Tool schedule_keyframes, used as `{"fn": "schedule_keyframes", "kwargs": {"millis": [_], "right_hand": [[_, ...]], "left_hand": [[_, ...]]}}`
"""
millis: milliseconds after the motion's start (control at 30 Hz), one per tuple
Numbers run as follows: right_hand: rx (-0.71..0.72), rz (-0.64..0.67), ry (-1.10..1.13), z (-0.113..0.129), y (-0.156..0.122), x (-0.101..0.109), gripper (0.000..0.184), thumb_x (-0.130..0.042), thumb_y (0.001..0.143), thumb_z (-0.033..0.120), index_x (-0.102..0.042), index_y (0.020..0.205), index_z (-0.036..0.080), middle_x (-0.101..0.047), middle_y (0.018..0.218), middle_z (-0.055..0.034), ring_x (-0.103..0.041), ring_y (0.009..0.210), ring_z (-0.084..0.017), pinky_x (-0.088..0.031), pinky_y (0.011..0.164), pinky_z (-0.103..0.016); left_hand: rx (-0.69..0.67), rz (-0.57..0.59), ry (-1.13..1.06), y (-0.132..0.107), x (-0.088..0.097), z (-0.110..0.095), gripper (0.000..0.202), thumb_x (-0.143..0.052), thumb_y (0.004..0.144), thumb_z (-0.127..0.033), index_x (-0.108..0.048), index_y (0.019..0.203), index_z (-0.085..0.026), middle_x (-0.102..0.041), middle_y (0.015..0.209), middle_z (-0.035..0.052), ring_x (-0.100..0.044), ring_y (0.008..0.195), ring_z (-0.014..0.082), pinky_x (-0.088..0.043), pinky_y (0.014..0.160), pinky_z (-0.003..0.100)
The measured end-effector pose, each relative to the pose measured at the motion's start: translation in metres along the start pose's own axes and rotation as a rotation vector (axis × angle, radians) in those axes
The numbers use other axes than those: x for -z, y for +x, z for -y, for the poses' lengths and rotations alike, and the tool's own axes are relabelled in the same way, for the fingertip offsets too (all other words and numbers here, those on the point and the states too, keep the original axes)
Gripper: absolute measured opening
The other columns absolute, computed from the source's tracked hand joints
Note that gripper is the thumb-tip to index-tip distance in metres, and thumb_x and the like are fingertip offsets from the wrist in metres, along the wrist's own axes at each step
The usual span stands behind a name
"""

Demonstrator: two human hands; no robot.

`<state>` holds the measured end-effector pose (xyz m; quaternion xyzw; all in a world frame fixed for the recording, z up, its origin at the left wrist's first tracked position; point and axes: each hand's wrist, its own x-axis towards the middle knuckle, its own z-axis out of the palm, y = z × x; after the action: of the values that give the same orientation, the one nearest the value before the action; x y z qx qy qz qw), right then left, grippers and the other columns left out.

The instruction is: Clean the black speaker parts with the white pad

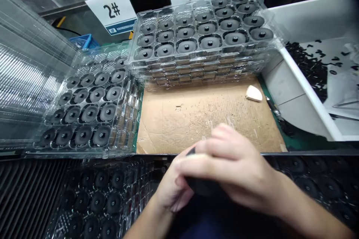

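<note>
A brown corrugated cardboard sheet (207, 119) lies beside stacked clear plastic trays (196, 68) of round black parts. Below its front edge, the left hand (171, 190) and right hand (232, 164) curl closely around a dark round part (203, 186), its short black tip (191, 151) pointing up and away.

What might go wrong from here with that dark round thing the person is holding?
The black round part cupped between the left hand and right hand might slip and drop onto the worn brown cardboard sheet. A careless reach might also bump the stacked clear plastic trays of black discs, which could shift them.
</note>
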<state>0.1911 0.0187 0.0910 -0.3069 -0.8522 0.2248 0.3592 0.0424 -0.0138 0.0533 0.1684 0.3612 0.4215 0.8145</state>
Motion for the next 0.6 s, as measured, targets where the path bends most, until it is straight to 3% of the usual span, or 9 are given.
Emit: {"fn": "schedule_keyframes", "kwargs": {"millis": [100, 200, 267, 367, 433, 500, 533, 600], "right_hand": [[-0.289, -0.136, 0.030, -0.013, -0.016, -0.001, 0.026, -0.046, 0.093, 0.016, -0.064, 0.111, 0.024, -0.069, 0.089, -0.0014, -0.059, 0.076, -0.013, -0.042, 0.068, -0.029], [-0.646, -0.255, 0.156, -0.020, -0.050, -0.011, 0.022, -0.055, 0.089, 0.025, -0.066, 0.107, 0.028, -0.070, 0.099, -0.0014, -0.064, 0.085, -0.015, -0.049, 0.067, -0.026], [-0.837, -0.246, 0.252, -0.024, -0.073, -0.022, 0.020, -0.057, 0.088, 0.034, -0.069, 0.102, 0.029, -0.071, 0.103, -0.0018, -0.066, 0.092, -0.019, -0.053, 0.070, -0.027], [-1.011, -0.156, 0.333, -0.033, -0.098, -0.033, 0.026, -0.057, 0.085, 0.042, -0.071, 0.099, 0.026, -0.071, 0.105, -0.0034, -0.065, 0.099, -0.024, -0.054, 0.078, -0.034], [-1.073, -0.176, 0.320, -0.036, -0.104, -0.030, 0.028, -0.057, 0.084, 0.044, -0.071, 0.099, 0.025, -0.071, 0.105, -0.0039, -0.065, 0.099, -0.025, -0.054, 0.082, -0.036], [-1.071, -0.278, 0.268, -0.032, -0.099, -0.019, 0.026, -0.057, 0.085, 0.042, -0.070, 0.101, 0.028, -0.071, 0.106, -0.0022, -0.066, 0.095, -0.023, -0.054, 0.080, -0.033], [-1.027, -0.336, 0.229, -0.027, -0.092, -0.012, 0.024, -0.057, 0.086, 0.039, -0.069, 0.104, 0.029, -0.071, 0.106, -0.0008, -0.067, 0.092, -0.021, -0.054, 0.077, -0.030], [-0.801, -0.366, 0.136, -0.014, -0.072, 0.002, 0.024, -0.055, 0.089, 0.030, -0.064, 0.111, 0.032, -0.070, 0.104, 0.0008, -0.066, 0.087, -0.017, -0.051, 0.071, -0.027]], "left_hand": [[0.043, 0.162, -0.121, 0.001, 0.006, -0.001, 0.054, -0.083, 0.052, -0.042, -0.070, 0.101, -0.022, -0.072, 0.100, 0.0026, -0.068, 0.090, 0.0194, -0.054, 0.078, 0.025], [0.109, 0.254, -0.229, 0.004, 0.013, 0.001, 0.057, -0.080, 0.058, -0.039, -0.065, 0.111, -0.027, -0.071, 0.110, 0.0021, -0.068, 0.096, 0.0209, -0.056, 0.078, 0.028], [0.137, 0.264, -0.248, 0.006, 0.015, 0.002, 0.058, -0.079, 0.059, -0.040, -0.064, 0.113, -0.026, -0.070, 0.114, 0.0034, -0.067, 0.099, 0.0218, -0.057, 0.078, 0.028], [0.160, 0.282, -0.266, 0.010, 0.016, 0.003, 0.061, -0.079, 0.059, -0.041, -0.062, 0.115, -0.023, -0.068, 0.117, 0.0052, -0.066, 0.102, 0.0232, -0.057, 0.078, 0.028], [0.179, 0.298, -0.270, 0.012, 0.015, 0.004, 0.059, -0.079, 0.061, -0.038, -0.062, 0.116, -0.023, -0.067, 0.118, 0.0053, -0.066, 0.104, 0.0235, -0.057, 0.079, 0.028], [0.198, 0.301, -0.268, 0.013, 0.014, 0.005, 0.058, -0.079, 0.062, -0.036, -0.062, 0.116, -0.024, -0.068, 0.117, 0.0056, -0.066, 0.103, 0.0237, -0.057, 0.078, 0.028], [0.210, 0.296, -0.265, 0.013, 0.012, 0.006, 0.057, -0.080, 0.061, -0.036, -0.063, 0.115, -0.024, -0.069, 0.116, 0.0058, -0.067, 0.101, 0.0239, -0.058, 0.076, 0.028], [0.238, 0.264, -0.235, 0.013, 0.009, 0.007, 0.059, -0.082, 0.057, -0.038, -0.064, 0.111, -0.022, -0.072, 0.107, 0.0059, -0.070, 0.092, 0.0234, -0.058, 0.069, 0.027]]}}
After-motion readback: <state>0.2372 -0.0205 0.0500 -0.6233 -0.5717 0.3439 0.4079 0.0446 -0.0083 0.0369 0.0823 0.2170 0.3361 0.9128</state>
